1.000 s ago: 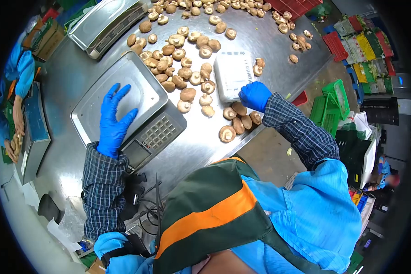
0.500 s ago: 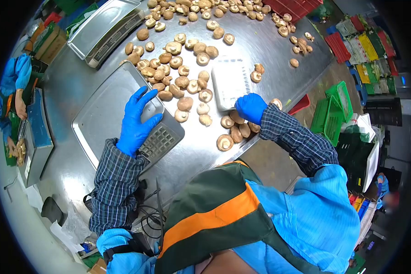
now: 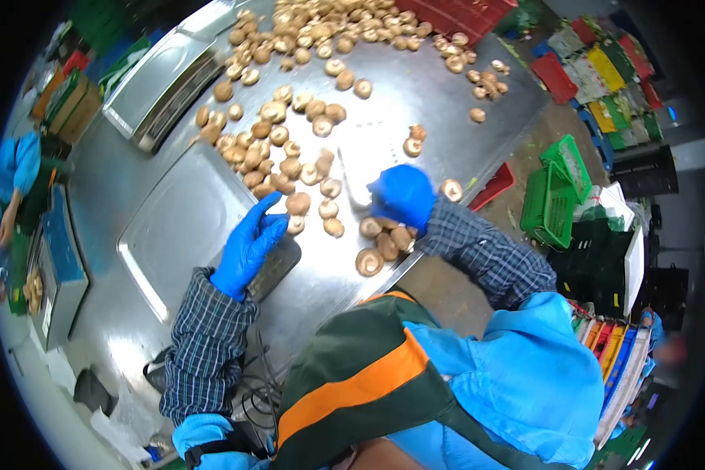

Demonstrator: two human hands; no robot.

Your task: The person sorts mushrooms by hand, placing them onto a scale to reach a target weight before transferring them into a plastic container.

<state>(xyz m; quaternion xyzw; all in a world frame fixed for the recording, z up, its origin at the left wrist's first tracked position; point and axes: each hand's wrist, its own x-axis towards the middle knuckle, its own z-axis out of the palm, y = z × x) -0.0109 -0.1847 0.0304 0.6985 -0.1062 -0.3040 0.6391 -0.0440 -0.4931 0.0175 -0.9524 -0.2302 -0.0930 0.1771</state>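
My left hand (image 3: 249,247), in a blue glove, is over the near right corner of the bench scale (image 3: 184,211), partly covering its keypad. Its thumb and fingers are bent but apart, with nothing visible between them. Just beyond its fingertips lie two shiitake mushrooms, one a brown cap (image 3: 298,204). My right hand (image 3: 403,196), also blue-gloved and smeared by motion, is at the near end of a white plastic tray (image 3: 362,153). Its fingers are hidden. Loose mushrooms (image 3: 370,262) lie just below it near the table edge.
Many mushrooms (image 3: 329,23) are heaped at the far side of the metal table (image 3: 462,141), beside a red crate (image 3: 462,16). A second scale (image 3: 160,78) stands far left. Green crates (image 3: 547,204) are on the floor at right. Another person's hand (image 3: 6,227) shows at left.
The view has shifted, so the table contents sit lower and further left. My left hand's fingers have drawn closer together; my right hand has moved further over the tray.
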